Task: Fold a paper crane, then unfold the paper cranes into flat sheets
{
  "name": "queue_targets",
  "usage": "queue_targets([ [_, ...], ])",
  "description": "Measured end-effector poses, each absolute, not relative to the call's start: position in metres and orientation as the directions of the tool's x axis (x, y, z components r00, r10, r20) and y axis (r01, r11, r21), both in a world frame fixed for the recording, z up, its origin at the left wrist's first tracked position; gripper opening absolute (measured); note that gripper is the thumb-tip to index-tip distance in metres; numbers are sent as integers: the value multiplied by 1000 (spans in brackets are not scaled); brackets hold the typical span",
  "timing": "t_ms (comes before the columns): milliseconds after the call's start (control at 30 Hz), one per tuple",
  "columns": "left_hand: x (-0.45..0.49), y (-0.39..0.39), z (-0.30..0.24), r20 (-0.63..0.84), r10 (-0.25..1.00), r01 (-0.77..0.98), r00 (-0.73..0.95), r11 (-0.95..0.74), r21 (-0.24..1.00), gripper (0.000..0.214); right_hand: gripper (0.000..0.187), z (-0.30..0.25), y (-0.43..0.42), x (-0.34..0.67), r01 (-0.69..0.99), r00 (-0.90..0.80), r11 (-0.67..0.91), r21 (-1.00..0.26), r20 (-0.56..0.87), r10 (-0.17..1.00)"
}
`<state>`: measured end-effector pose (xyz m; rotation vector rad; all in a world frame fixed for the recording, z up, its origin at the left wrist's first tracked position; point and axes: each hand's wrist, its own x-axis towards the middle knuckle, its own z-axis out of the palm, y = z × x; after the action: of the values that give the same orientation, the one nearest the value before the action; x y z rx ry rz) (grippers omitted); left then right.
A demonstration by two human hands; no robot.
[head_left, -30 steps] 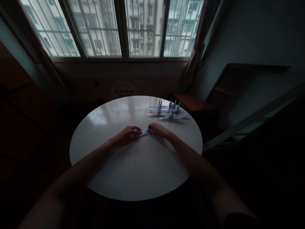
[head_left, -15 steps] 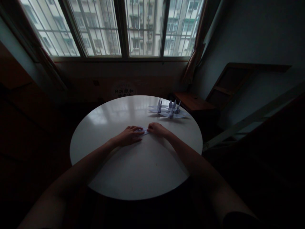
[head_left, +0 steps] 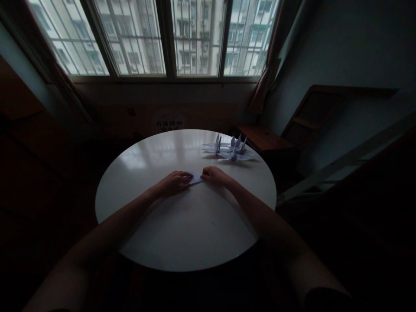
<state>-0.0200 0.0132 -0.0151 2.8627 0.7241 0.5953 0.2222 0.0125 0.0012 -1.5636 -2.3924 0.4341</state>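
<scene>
A small piece of pale folded paper (head_left: 196,177) lies flat on the round white table (head_left: 182,229), near its middle. My left hand (head_left: 172,183) rests on the paper's left end, fingers curled and pressing down on it. My right hand (head_left: 214,176) presses the paper's right end with bent fingertips. Most of the paper is hidden under the two hands.
Several finished paper cranes (head_left: 229,149) stand together at the table's far right. A wooden side table (head_left: 263,138) and a leaning frame (head_left: 312,117) stand to the right. Barred windows (head_left: 162,39) fill the far wall. The room is dim.
My left hand's fingers slid a little over the paper and drew back, so slightly more of the paper shows between the hands. The right hand stayed in place.
</scene>
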Motion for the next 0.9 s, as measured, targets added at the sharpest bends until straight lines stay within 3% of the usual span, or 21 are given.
queue_targets([
  [133,-15,2,-12,311,468,458,827,-882,108,53,20,4,10,222,843,-400,388,-371,48,915],
  [267,-11,-5,-13,256,485,493,836,-869,36,55,20,6,9,221,852,-396,387,-352,50,917],
  [567,-13,1,-14,260,491,480,831,-870,108,56,20,3,11,221,853,-377,367,-371,48,925],
  [900,-19,12,-14,280,480,441,832,-877,192,29,27,-1,18,228,823,-401,368,-433,18,916],
])
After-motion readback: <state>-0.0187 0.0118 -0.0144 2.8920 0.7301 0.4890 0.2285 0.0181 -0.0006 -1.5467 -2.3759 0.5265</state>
